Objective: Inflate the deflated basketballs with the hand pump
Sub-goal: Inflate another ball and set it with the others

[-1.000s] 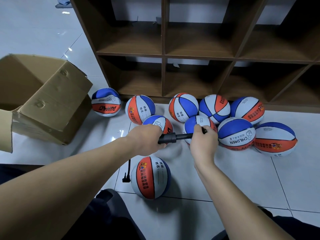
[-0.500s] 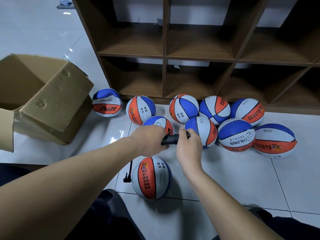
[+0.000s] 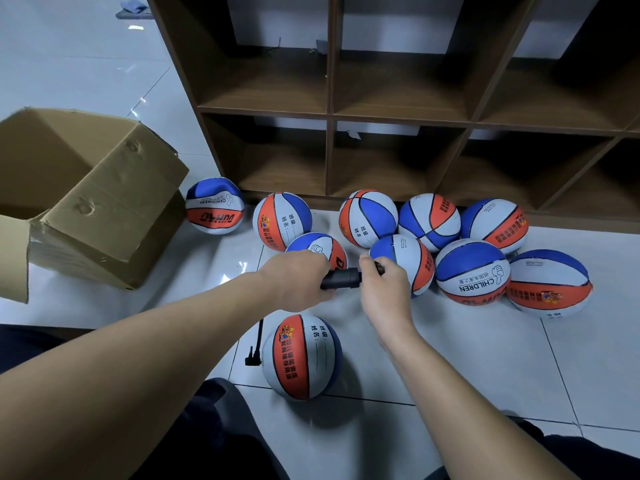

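Left hand [image 3: 298, 280] curled around the black hand pump [image 3: 341, 278] barrel, right hand [image 3: 384, 292] fingers wrapped on its handle end, pump held level above the near basketball [image 3: 301, 356], hose [image 3: 255, 344] hanging beside it, more balls against the wooden shelf [image 3: 329, 116]

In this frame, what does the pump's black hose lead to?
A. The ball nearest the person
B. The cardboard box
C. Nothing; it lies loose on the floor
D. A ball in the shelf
A: the hose drops from the left hand to the near ball's left side.
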